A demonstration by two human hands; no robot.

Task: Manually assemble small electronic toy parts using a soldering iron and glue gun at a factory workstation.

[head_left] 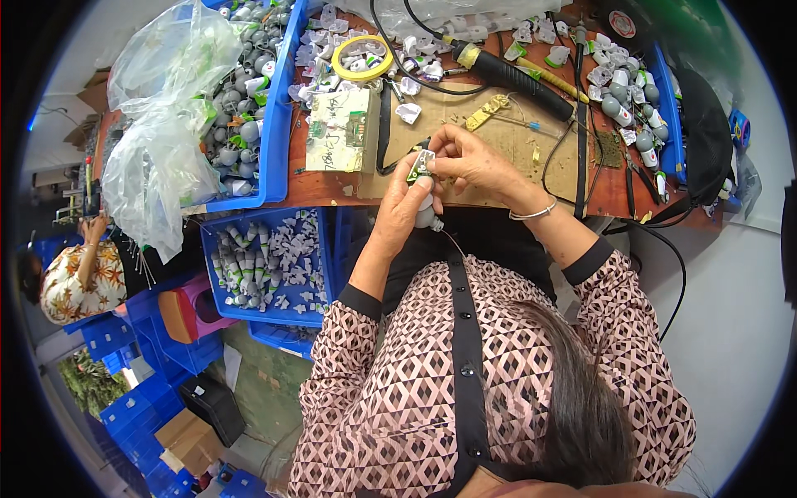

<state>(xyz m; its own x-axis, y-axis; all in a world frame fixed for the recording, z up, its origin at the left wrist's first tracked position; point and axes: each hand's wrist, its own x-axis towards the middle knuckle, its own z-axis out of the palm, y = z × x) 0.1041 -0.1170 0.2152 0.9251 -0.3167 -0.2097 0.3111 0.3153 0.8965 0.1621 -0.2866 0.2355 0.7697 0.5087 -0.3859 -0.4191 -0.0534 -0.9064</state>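
Note:
Above the table's front edge, both my hands meet on a small white-and-green plastic part [421,164] with a rounded grey end [426,218]. My left hand [398,214] is closed round its body, thumb on top. Finger and thumb of my right hand [477,166] pinch it at the upper side. A thin wire trails below the grey end. My fingers hide much of the part. Just beyond lies a brown cardboard sheet [423,116]; a box-like block [339,131] with handwriting stands to the left.
A blue crate [278,124] of similar grey-and-white parts is at left, partly under clear plastic bags [170,124]. Another blue tray [266,314] sits lower. Yellow tape [339,68], a black-handled tool [527,85], pliers [631,187] and cables surround the cardboard. Another person [83,274] is far left.

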